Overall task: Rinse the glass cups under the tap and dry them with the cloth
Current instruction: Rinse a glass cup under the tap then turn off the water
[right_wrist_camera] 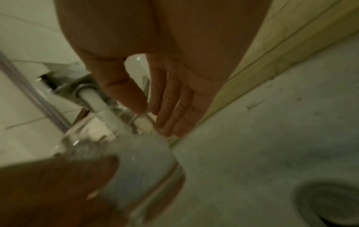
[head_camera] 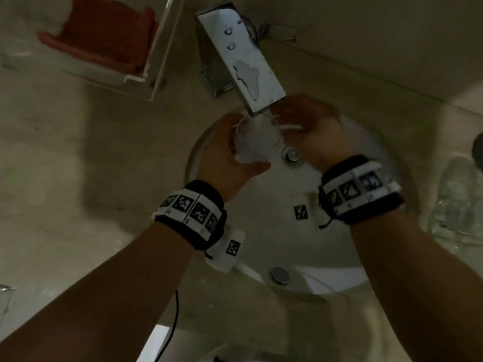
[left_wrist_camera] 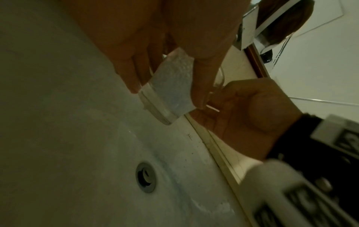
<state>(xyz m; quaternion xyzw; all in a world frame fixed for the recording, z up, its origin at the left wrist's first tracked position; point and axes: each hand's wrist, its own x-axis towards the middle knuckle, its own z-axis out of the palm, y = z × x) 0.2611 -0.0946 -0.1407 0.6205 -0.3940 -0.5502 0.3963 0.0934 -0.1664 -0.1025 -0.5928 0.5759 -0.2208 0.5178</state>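
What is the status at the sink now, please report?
Left hand grips glass cup under running tap. Right hand at the rim, thumb and fingers straight. Nothing in the way; orange cloth waits in tray.

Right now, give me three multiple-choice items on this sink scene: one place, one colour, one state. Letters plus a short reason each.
1. Where is the glass cup?
A. under the tap spout
B. on the counter
C. in the tray

2. What colour is the cloth in the tray?
A. blue
B. red-orange
C. white

3. What is the tap doing?
A. shut off
B. dripping
C. running

A: the left hand holds the cup over the basin, under the spout.
B: the folded cloth shows red-orange.
C: the right wrist view shows a white stream pouring into the cup.
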